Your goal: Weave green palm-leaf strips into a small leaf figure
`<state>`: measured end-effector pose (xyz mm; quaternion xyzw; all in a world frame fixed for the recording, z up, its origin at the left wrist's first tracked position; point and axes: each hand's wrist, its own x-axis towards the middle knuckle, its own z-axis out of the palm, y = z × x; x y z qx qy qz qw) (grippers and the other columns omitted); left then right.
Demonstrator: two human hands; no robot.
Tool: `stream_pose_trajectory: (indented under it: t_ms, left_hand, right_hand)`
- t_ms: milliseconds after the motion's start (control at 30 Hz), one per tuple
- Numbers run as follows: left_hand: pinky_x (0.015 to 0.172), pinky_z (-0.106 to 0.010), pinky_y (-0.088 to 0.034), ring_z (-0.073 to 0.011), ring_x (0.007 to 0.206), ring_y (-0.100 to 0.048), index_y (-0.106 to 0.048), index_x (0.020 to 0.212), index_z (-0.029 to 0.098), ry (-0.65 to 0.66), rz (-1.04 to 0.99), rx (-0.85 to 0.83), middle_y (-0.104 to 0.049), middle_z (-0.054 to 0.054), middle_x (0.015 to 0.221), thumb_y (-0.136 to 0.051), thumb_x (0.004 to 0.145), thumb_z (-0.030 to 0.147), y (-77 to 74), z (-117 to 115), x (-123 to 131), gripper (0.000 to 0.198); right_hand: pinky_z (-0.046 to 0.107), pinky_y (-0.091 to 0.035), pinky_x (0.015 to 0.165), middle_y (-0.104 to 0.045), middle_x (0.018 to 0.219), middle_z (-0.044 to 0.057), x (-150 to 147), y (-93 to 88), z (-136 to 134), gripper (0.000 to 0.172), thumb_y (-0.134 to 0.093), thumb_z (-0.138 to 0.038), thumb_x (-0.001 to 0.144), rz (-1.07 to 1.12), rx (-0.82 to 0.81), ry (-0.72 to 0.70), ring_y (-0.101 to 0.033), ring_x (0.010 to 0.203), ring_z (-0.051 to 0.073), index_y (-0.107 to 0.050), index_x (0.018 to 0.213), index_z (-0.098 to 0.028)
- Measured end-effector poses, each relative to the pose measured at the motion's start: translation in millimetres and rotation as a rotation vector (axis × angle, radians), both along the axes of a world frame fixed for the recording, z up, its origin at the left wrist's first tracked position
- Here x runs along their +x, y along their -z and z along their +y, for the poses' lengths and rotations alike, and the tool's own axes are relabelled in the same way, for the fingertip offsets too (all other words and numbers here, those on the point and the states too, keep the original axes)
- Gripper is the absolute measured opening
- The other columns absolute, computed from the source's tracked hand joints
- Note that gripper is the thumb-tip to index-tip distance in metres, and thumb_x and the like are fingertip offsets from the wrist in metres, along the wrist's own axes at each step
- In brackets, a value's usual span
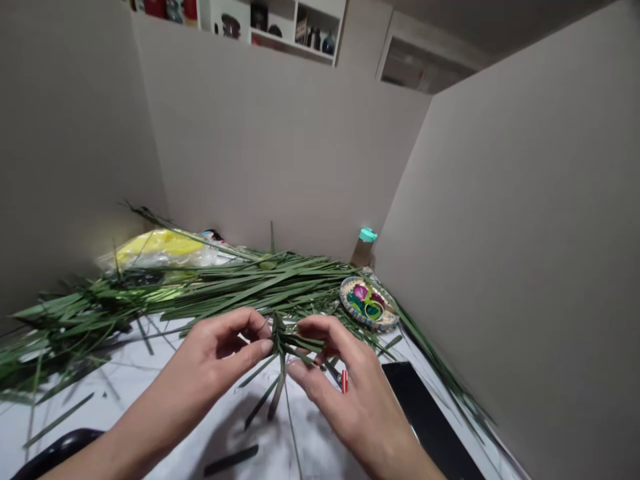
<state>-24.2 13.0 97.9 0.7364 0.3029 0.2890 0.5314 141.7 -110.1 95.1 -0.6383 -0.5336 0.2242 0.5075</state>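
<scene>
"While the left hand [203,353] pinches the plaited leaf piece [278,335] above the white tabletop [325,460], what does the right hand [357,397] do?"

"Its thumb and fingers curve around the piece's loose strips [306,343]; whether they grip cannot be told."

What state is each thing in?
Left hand: pinching the leaf piece
Right hand: curled beside it, grip unclear
Leaf piece: interlaced, strips splayed
Long leaves: loosely heaped
Basket: holding colourful items
Bottle: upright, lid on
Yellow plastic: crumpled
Black slab: lying flat
</scene>
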Motion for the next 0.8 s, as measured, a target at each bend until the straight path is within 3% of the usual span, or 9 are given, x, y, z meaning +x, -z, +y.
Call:
stream_pose_trajectory:
  t_ms: [167,300,467,567,667,800]
  left_hand:
    - [0.068,-0.03,-0.045,-0.019,0.076,-0.057,-0.069,0.078,0.026,0.015,-0.192,0.016,-0.063,0.003,0.075,-0.079,0.082,0.051,-12.2,-4.9,8.2,0.027]
    - [0.073,-0.028,-0.049,-0.0167,0.078,-0.06,-0.071,0.084,0.026,-0.008,-0.387,-0.031,-0.066,0.004,0.078,-0.081,0.085,0.044,-20.7,-1.7,20.7,0.021]
    - [0.075,-0.036,-0.053,-0.0176,0.074,-0.063,-0.068,0.095,0.02,-0.05,-0.602,-0.099,-0.066,0.003,0.08,-0.08,0.087,0.033,-29.4,6.6,46.9,0.02]
    - [0.086,-0.043,-0.057,-0.0211,0.086,-0.068,-0.07,0.106,0.019,-0.059,-0.684,-0.11,-0.072,-0.001,0.096,-0.079,0.089,0.03,-20.4,8.0,57.4,0.023]
    - [0.105,-0.055,-0.054,-0.0287,0.114,-0.069,-0.07,0.118,0.02,-0.034,-0.693,-0.118,-0.074,-0.007,0.121,-0.082,0.087,0.029,-3.4,5.9,62.0,0.034]
    - [0.11,-0.061,-0.051,-0.0333,0.127,-0.065,-0.066,0.133,0.023,0.023,-0.617,-0.091,-0.069,-0.01,0.141,-0.086,0.084,0.028,10.5,4.5,64.2,0.053]
  right_hand:
    - [0.032,-0.052,0.071,-0.073,0.08,0.003,-4.1,-17.7,16.7,0.023,-0.065,-0.042,0.088,0.206,0.201,0.011,-0.068,0.074,0.02,-0.071,0.091,-0.021]
    - [0.027,-0.054,0.067,-0.071,0.076,0.001,-5.1,-28.4,25.1,0.024,-0.071,-0.044,0.087,0.371,0.319,-0.006,-0.067,0.067,0.015,-0.07,0.089,-0.019]
    - [0.026,-0.055,0.065,-0.071,0.069,-0.001,-5.9,-34.9,44.2,0.024,-0.075,-0.041,0.087,0.511,0.439,0.005,-0.066,0.061,0.013,-0.067,0.091,-0.019]
    - [0.027,-0.056,0.063,-0.071,0.07,-0.002,-4.6,-33.0,55.2,0.023,-0.075,-0.039,0.087,0.586,0.494,0.033,-0.068,0.061,0.015,-0.061,0.089,-0.02]
    - [0.03,-0.058,0.067,-0.07,0.071,-0.004,-1.7,-28.8,62.8,0.021,-0.073,-0.034,0.092,0.638,0.54,0.064,-0.07,0.064,0.015,-0.057,0.087,-0.021]
    - [0.033,-0.06,0.072,-0.067,0.08,-0.003,2.2,-21.6,71.4,0.018,-0.071,-0.032,0.1,0.648,0.553,0.095,-0.068,0.07,0.015,-0.063,0.092,-0.018]
